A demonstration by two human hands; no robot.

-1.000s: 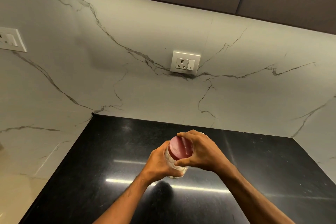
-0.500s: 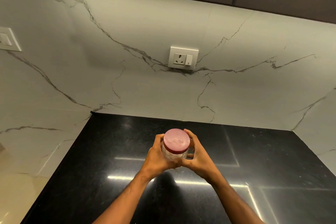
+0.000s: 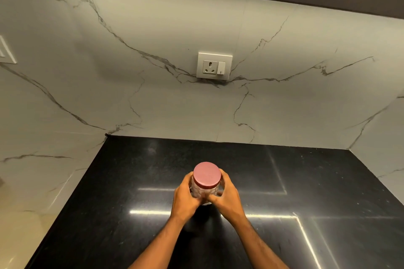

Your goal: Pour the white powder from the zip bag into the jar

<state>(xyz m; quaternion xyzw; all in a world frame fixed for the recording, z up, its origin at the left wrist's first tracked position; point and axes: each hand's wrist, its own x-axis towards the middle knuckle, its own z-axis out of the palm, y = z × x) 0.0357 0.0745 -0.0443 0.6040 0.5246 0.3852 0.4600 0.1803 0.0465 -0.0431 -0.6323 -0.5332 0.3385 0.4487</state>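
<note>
Two hands clasp the jar [image 3: 204, 193] at six o'clock on the black counter [image 3: 135, 181]; the right hand [image 3: 227, 197] has left the red lid [image 3: 206, 174] to join the left hand [image 3: 184, 197] round the body, lid seated, so likely finished; no zip bag visible.

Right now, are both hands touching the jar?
Touching. The head view shows the left hand and right hand wrapped round the clear body of the jar, below its red lid.

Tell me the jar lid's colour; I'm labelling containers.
Dull pinkish red, plain, seen from above in the head view: lid on the jar.
</note>
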